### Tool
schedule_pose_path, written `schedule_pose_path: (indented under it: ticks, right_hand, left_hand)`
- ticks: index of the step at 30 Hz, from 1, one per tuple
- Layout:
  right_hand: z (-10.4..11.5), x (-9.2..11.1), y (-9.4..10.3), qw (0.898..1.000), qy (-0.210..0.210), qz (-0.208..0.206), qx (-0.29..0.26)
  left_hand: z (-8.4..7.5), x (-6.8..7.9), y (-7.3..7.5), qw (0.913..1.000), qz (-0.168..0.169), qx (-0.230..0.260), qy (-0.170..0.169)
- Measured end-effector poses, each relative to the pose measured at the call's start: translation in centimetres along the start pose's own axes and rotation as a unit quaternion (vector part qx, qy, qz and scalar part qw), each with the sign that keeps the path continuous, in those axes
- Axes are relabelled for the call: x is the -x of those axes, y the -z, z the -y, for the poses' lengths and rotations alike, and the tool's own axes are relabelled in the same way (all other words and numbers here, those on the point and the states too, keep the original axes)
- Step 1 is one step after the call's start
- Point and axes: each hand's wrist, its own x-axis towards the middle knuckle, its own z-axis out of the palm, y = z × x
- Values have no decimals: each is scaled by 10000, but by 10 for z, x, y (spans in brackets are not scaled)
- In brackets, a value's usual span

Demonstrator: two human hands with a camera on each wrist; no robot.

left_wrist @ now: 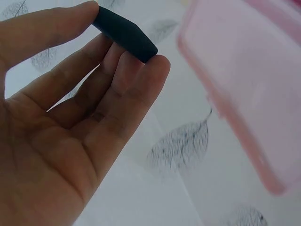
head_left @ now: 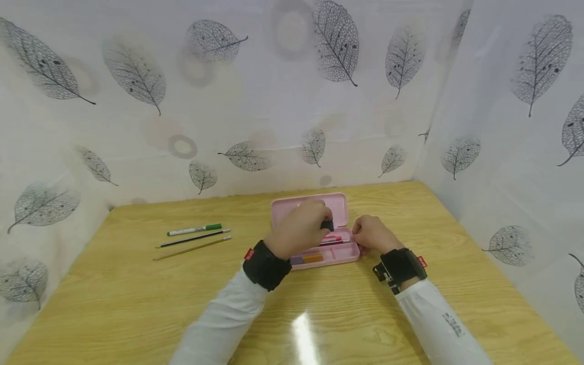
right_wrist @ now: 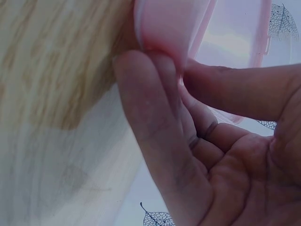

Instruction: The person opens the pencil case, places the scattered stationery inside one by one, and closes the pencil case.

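A pink pencil case (head_left: 338,257) lies on the table with its lid raised at the back. My left hand (head_left: 297,230) is over the case, pinching a dark, slant-ended eraser (left_wrist: 126,34) between thumb and fingertips. At the case's right end, my right hand (head_left: 375,234) grips the rim between thumb and fingers, as the right wrist view shows. Inside the case are a red-and-white pen (head_left: 331,238), and in the front compartment a purple block (head_left: 297,260) beside an orange block (head_left: 313,258). My left hand hides part of the lid and the inside.
On the left of the wooden table (head_left: 137,304) lie a green-capped marker (head_left: 193,230), a dark pencil (head_left: 191,239) and a tan pencil (head_left: 191,249), roughly side by side. A leaf-patterned cloth (head_left: 274,101) rises behind the table and along its right side.
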Motion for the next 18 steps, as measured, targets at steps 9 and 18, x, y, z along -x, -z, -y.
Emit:
schedule_pose_path:
  ticks: [9, 18]
  right_hand:
    - [-5, 0, 2, 9994, 341, -41, -30]
    - [-7, 1, 5, 9988, 495, -39, 16]
  left_hand:
    - [-17, -22, -40, 9986, 387, -365, -49]
    - [-25, -24, -66, 9977, 407, -517, 144]
